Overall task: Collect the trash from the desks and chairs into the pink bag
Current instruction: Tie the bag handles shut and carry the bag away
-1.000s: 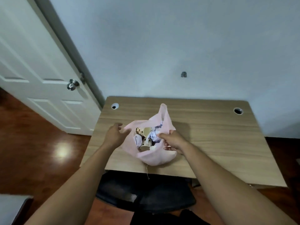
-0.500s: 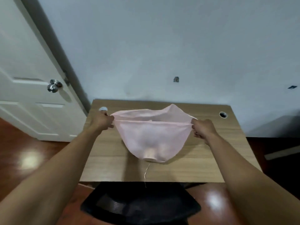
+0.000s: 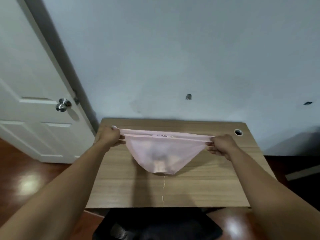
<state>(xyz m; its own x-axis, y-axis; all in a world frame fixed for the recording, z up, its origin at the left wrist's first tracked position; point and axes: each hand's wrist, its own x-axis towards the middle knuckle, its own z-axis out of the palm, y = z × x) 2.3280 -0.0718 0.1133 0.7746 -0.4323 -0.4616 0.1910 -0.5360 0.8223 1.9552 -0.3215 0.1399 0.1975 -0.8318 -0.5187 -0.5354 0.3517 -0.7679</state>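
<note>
The pink bag (image 3: 161, 153) hangs stretched wide above the wooden desk (image 3: 199, 187), its bottom resting near the desk's middle. My left hand (image 3: 109, 138) grips the bag's left handle end and my right hand (image 3: 223, 145) grips the right one, pulling the mouth almost flat. A sliver of trash (image 3: 161, 135) shows through the narrow opening; more shows faintly through the thin fabric. A loose thread (image 3: 163, 189) dangles from the bag's bottom.
A black chair (image 3: 155, 226) is tucked under the desk's near edge. A white door with a metal knob (image 3: 63, 105) stands at the left. The desk has a cable hole (image 3: 238, 132) at its back right. Reddish wood floor lies on both sides.
From cradling the open bag on the desk, my hands took its two handles, lifted it and pulled them apart. The mouth has stretched flatter since half a second ago.
</note>
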